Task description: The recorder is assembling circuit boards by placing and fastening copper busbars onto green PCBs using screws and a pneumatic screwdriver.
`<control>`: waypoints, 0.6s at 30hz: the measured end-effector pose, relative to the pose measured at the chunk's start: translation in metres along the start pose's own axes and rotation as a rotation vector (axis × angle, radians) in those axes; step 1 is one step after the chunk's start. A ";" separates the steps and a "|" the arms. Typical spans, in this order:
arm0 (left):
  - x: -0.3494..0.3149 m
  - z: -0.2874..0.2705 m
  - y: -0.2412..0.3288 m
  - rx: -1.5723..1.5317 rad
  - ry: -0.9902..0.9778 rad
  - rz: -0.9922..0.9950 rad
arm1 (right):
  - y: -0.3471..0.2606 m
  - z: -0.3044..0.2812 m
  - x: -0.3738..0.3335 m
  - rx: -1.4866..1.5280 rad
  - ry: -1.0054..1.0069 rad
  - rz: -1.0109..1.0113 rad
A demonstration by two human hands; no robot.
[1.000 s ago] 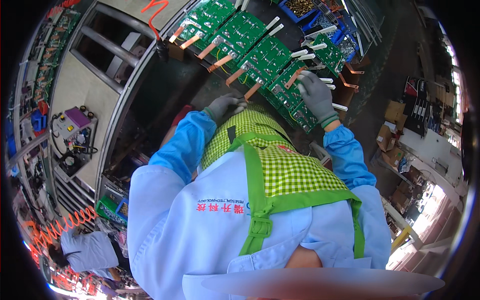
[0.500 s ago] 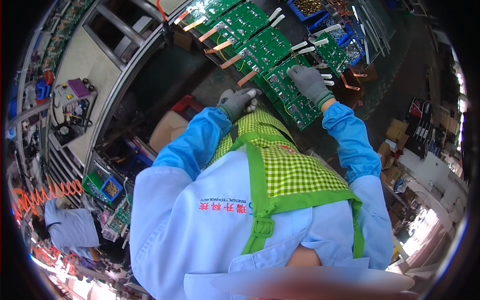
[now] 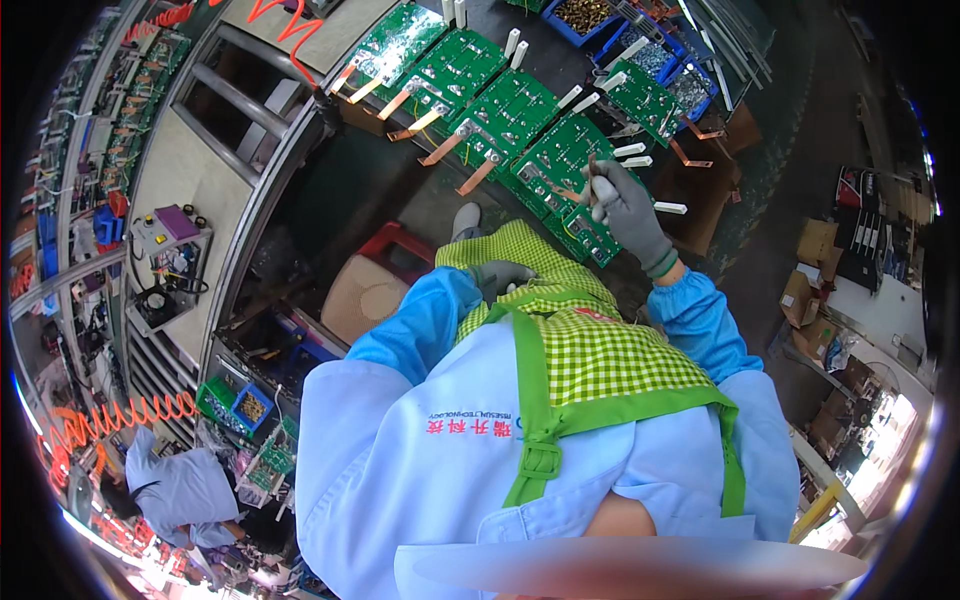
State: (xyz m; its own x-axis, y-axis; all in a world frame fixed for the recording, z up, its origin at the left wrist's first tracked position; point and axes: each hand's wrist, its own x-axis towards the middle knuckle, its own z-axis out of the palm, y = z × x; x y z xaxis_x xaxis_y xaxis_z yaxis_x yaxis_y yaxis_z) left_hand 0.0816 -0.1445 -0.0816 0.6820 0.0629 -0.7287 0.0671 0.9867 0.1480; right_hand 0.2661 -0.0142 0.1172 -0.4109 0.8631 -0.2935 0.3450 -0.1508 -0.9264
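Observation:
My right hand, in a grey glove, is over the nearer end of a row of green circuit boards. Its thumb and fingers are closed on a small copper strip that stands up above the board. Another copper piece lies beside the fingers on that board. My left hand, also gloved, rests against the green checked apron at my lap. Its fingers lie loosely outstretched, with nothing visible in them; part of the hand is hidden by the sleeve.
More boards with copper tabs and white strips run away to the upper left, one board among them. Blue bins of small metal parts stand at the far right. A red stool is left of my lap. A person sits at lower left.
My left hand has drawn back from near the boards' edge to my lap. My right hand has shifted slightly, and a copper strip now shows in its fingers. The view has turned somewhat.

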 end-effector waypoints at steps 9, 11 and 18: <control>-0.025 0.026 0.000 0.010 0.245 -0.056 | 0.026 0.000 -0.029 0.137 -0.062 0.207; -0.010 0.019 -0.017 -0.084 0.190 0.001 | 0.032 0.011 -0.031 0.139 -0.164 0.150; -0.004 0.017 -0.064 -0.164 -0.010 0.393 | 0.037 0.033 -0.038 0.104 -0.199 0.130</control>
State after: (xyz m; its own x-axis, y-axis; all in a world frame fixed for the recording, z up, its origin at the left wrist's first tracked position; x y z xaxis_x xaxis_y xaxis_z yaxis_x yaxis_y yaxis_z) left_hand 0.0867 -0.2103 -0.0764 0.6401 0.4381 -0.6312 -0.3152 0.8989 0.3043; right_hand 0.2667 -0.0686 0.0859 -0.5301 0.7232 -0.4427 0.3210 -0.3121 -0.8942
